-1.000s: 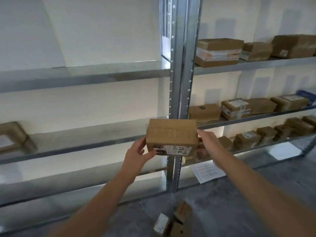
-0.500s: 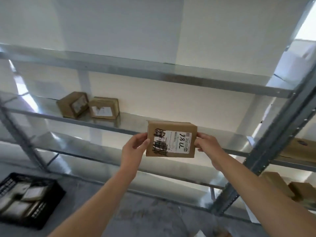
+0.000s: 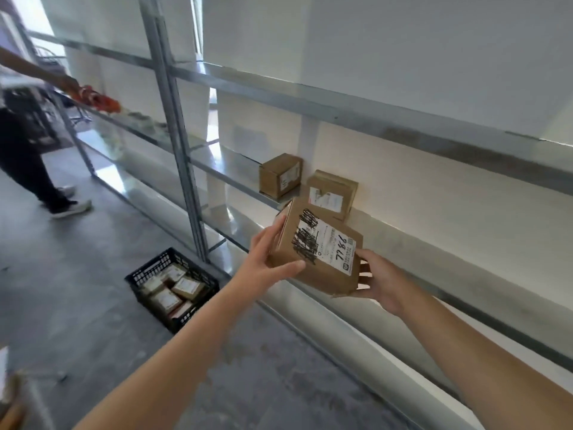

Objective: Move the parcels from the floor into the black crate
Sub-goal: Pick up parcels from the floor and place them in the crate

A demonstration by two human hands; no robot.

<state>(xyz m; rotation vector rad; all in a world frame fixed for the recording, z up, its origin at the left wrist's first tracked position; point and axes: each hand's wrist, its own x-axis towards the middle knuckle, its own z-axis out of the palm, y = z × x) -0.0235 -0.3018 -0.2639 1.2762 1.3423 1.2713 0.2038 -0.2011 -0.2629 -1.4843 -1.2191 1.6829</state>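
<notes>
A brown cardboard parcel [image 3: 313, 256] with a white label, black scribbles and handwritten digits hangs in the air in front of the metal shelving. My left hand [image 3: 268, 262] grips its left end, thumb under the front edge. My right hand [image 3: 376, 280] holds its right end from below, fingers curled behind it. The black crate [image 3: 139, 276] stands on the floor to the lower left, beside a shelf post, with several labelled parcels inside.
Two more brown parcels [image 3: 280, 175] [image 3: 331, 193] sit on the metal shelf [image 3: 418, 243] just behind the held one. Another person [image 3: 24, 144] stands at far left, reaching toward red items [image 3: 96, 99] on a shelf. Grey concrete floor [image 3: 77, 305] lies around the crate.
My view has swung left along the shelving. The parcel, level before, is now tilted with its right end lower. The crate has come nearer the middle of the view, and another person appears.
</notes>
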